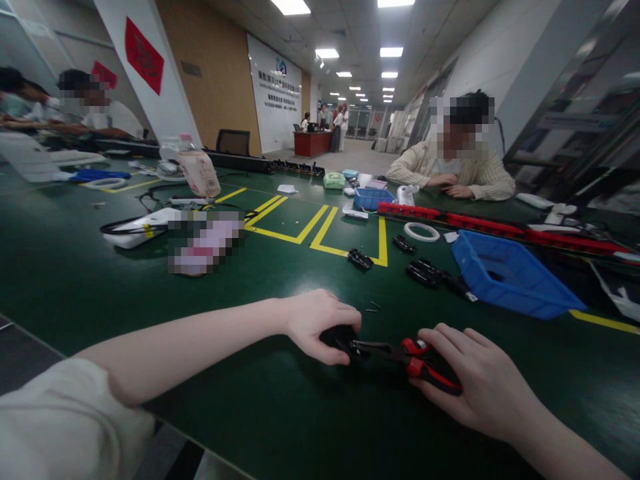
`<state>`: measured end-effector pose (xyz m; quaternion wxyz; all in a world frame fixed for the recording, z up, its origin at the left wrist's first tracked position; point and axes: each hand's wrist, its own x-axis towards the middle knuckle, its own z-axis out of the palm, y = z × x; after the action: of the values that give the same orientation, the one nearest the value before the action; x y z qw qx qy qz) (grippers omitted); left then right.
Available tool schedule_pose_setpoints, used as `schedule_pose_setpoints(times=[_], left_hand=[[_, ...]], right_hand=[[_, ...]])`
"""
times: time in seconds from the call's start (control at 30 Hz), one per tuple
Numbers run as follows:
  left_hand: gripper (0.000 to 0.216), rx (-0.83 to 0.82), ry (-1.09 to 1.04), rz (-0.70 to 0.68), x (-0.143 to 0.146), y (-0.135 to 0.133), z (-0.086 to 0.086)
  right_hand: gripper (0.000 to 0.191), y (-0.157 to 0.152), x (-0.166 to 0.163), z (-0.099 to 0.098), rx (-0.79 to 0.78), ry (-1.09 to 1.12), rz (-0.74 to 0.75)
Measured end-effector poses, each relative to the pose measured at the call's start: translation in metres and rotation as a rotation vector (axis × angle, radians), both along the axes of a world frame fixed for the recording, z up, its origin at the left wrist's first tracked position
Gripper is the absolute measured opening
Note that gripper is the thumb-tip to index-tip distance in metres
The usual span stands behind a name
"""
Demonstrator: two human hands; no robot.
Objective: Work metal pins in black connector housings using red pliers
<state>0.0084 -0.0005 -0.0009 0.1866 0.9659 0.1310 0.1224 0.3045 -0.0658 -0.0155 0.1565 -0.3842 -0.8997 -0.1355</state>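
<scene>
L hand (320, 323) pinches a small black piece (336, 337) btwn thumb & fingers, low over the green table (280, 413), approx. mid-view. R hand (465, 373) is wrapped round red-handled pliers (417, 367), nose pointing L, tip right at the black piece; can't tell if the jaws bite or just touch.

Near table edge slants down from far L, under the L forearm, to bottom centre; hands are well inside it. A wide stretch of green top lies btwn hands & that edge. Just beyond the L fingers: a couple of thin metal pins (373, 308), so room there is tighter.

Fwd of R hand: blue tray (520, 267), slanted, near corner pointing R, w/ a strip of table btwn tray & knuckles. Loose black part (427, 272) sits nr the tray's L side; two more further L, one on the yellow tape (383, 240). White ring (423, 239) behind them.

L side: bottle (197, 170) & white case (145, 233) w/ black cord, well apart from the L forearm. Person in striped sleeves (450, 160) at the far side, beyond red rails (485, 223).
</scene>
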Motion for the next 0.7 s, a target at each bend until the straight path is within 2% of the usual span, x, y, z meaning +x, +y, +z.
schedule_pose_setpoints(times=[0.17,0.33,0.7], left_hand=[[0.022,-0.028,-0.003,-0.004,-0.0015,0.0003,0.0015],[0.027,-0.039,0.009,0.038,-0.0011,-0.0009,0.0017],[0.030,0.051,-0.024,0.139,0.0023,-0.0011,-0.0047]], right_hand=[[0.046,0.0027,0.0040,0.0023,0.059,-0.012,0.003],[0.046,0.0055,0.0073,0.0056,0.140,-0.008,0.021],[0.042,0.0067,0.0048,0.0067,0.126,0.014,0.004]])
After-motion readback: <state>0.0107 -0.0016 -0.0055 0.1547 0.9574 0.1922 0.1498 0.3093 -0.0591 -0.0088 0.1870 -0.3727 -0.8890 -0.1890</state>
